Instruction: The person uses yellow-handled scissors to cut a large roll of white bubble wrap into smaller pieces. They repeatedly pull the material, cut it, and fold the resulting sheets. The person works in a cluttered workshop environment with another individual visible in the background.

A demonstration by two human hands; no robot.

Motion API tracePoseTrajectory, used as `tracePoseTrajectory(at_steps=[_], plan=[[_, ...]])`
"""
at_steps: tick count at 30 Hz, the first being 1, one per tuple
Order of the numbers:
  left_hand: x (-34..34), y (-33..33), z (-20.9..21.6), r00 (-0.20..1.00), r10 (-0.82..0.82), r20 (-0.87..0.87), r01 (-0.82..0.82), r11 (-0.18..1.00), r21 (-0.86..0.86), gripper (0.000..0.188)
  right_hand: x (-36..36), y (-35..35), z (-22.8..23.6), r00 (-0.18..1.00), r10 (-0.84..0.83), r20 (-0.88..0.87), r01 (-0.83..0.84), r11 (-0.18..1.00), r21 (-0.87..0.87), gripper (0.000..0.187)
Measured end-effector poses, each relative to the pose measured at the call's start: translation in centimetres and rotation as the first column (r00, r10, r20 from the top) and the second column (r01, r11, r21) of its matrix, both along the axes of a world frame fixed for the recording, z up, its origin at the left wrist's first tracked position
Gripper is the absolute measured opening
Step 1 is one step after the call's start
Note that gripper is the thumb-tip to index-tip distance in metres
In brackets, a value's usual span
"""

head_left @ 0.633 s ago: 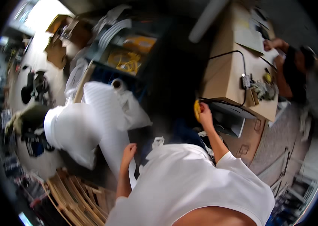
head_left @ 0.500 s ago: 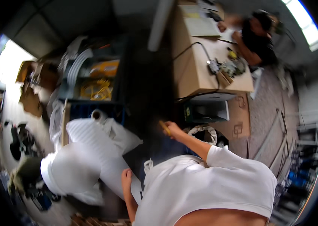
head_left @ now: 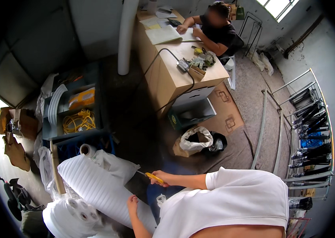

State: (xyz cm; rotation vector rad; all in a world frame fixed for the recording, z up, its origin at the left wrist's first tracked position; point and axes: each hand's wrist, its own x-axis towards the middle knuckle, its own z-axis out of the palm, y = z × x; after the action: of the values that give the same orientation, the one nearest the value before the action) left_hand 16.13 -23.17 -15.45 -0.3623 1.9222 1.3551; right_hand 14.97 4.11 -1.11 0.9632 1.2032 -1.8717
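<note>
My right hand (head_left: 160, 178) is closed round the yellow handle of a utility knife (head_left: 154, 177), its thin metal blade pointing left toward a white plastic bag (head_left: 116, 164). My left hand (head_left: 132, 204) holds nothing; its fingers are loosely curled and apart. It is beside the long ribbed roll of white foam wrap (head_left: 92, 182), and whether it touches the roll I cannot tell. A smaller roll of film (head_left: 87, 150) sticks out behind the foam. Lower left stand more white wrapped rolls (head_left: 66, 218).
Ahead stands a wooden desk (head_left: 171, 85), where a person (head_left: 219, 31) sits over papers. Below it are an open box (head_left: 193, 113) and a white-lined bag (head_left: 196, 139). A shelf bin (head_left: 58, 133) holds yellow cable (head_left: 79, 121). On the right is a metal rack (head_left: 314, 135).
My view has swung to the right. My right hand has brought the knife nearer the foam roll and turned its blade left. The left hand remains beside the roll.
</note>
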Motion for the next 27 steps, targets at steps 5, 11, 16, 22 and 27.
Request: tracePoseTrajectory(at_steps=[5,11,16,22,27], plan=[[2.0,-0.8,-4.5,0.996,0.086,0.010,-0.086,0.994,-0.061,0.024,0.5,1.9,-1.7,0.999,-0.012,-0.046,0.014,0.999,0.046,0.025],[4.4,-1.7,-12.6,0.949,-0.314,-0.021,0.280,0.872,-0.402,0.027,2.1,4.1,-4.2,1.000,-0.024,0.014,0.024,1.000,0.006,0.036],[0.5,-0.5,-14.0,0.990,-0.123,0.071,0.142,0.847,-0.512,0.039,5.1,4.8,-6.2,0.979,-0.072,0.190,0.064,0.997,0.051,0.032],[-3.7,-0.9,-18.6,0.931,-0.342,0.126,0.348,0.734,-0.583,0.040,5.7,4.1,-8.4,0.948,-0.040,0.315,0.017,0.997,0.075,0.035],[-10.2,-2.4,-24.3,0.695,-0.646,0.316,0.664,0.409,-0.626,0.033,4.1,2.6,-11.1,0.928,-0.063,0.367,0.009,0.989,0.147,0.043]])
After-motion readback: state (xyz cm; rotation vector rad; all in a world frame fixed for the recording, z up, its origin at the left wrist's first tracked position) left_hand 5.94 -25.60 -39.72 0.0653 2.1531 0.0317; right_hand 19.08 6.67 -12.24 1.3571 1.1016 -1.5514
